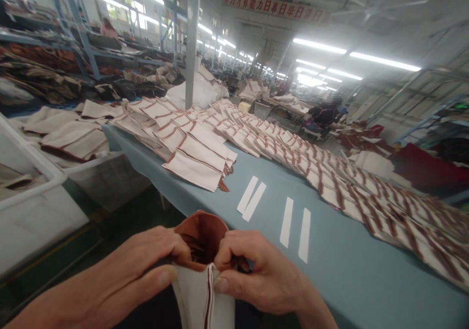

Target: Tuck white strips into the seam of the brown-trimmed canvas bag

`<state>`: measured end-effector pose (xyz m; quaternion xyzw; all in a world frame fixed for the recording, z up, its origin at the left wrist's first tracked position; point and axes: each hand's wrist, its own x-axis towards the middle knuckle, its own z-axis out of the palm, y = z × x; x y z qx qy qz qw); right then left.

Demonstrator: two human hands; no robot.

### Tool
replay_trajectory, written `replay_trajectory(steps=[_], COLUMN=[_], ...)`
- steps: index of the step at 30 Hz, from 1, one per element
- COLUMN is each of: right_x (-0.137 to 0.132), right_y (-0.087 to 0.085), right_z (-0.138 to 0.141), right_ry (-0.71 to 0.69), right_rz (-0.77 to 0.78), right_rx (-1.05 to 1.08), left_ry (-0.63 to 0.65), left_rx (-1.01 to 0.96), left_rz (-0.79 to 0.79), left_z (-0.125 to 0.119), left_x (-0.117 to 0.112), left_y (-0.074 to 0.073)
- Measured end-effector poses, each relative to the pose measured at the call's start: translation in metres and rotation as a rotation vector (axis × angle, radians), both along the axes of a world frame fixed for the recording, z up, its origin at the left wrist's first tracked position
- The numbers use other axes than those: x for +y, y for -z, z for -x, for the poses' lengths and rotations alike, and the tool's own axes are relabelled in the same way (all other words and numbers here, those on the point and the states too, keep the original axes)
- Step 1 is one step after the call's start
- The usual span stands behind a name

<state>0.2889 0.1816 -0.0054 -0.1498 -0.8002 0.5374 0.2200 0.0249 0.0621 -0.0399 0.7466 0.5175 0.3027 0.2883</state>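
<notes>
Close in front of me, a cream tube-shaped sewn piece with a brown lining [194, 290] is held upright, its mouth facing up. A seam with a brown edge runs down its near side. My left hand [142, 265] pinches the rim at the left, thumb outside and fingers over the edge. On the other side, my right hand [252, 268] grips the rim beside the seam, fingers curled inward and thumb pressed against the outer face. Loose brown strips or folds show inside the mouth; the lower part runs out of view.
A blue-grey table [264, 265] bears several white strips [286, 221]. Overlapping cream pieces with brown edges [198, 167] lie at its near left end, and long rows of them [311, 158] along the far side. White bins [32, 172] stand left; a post [192, 40] rises behind.
</notes>
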Motion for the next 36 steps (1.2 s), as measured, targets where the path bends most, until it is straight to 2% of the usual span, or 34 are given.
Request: replay_trajectory(steps=[2,4,6,11,16,20,23,26,29,32,36], right_x=[0.001,0.001,0.000,-0.003,-0.004,-0.005,-0.008,-0.012,-0.014,-0.014,-0.014], right_y=[0.001,0.004,0.007,0.017,0.027,0.030,0.027,0.020,0.018,0.026,0.042], right_z=[0.001,0.000,-0.002,-0.010,-0.008,-0.005,-0.003,-0.001,0.001,0.001,0.000], right_ry=[-0.006,-0.014,-0.010,0.012,-0.049,-0.076,-0.068,-0.016,-0.002,-0.045,-0.081], right_rz=[0.038,0.062,0.082,0.176,0.261,0.282,0.250,0.222,0.232,0.271,0.398], right_rx=[-0.012,-0.026,-0.057,-0.111,-0.081,-0.058,-0.068,-0.112,-0.116,-0.045,-0.054], left_ry=[0.110,0.111,0.083,0.117,0.129,0.154,0.134,0.076,-0.019,-0.098,-0.013], left_rx=[-0.105,-0.153,-0.179,-0.238,-0.176,-0.096,-0.026,-0.008,-0.067,-0.158,-0.259], left_rz=[0.160,0.256,0.298,0.327,0.376,0.268,0.194,0.222,0.286,0.335,0.340], left_z=[-0.018,-0.030,-0.037,-0.041,-0.044,-0.041,-0.038,-0.038,-0.042,-0.049,-0.053], left_x=[0.014,0.024,0.028,0.027,0.027,0.025,0.017,0.005,-0.008,-0.012,-0.004], left_y=[-0.014,-0.021,-0.020,-0.012,-0.023,-0.027,-0.020,-0.011,-0.005,-0.006,-0.009])
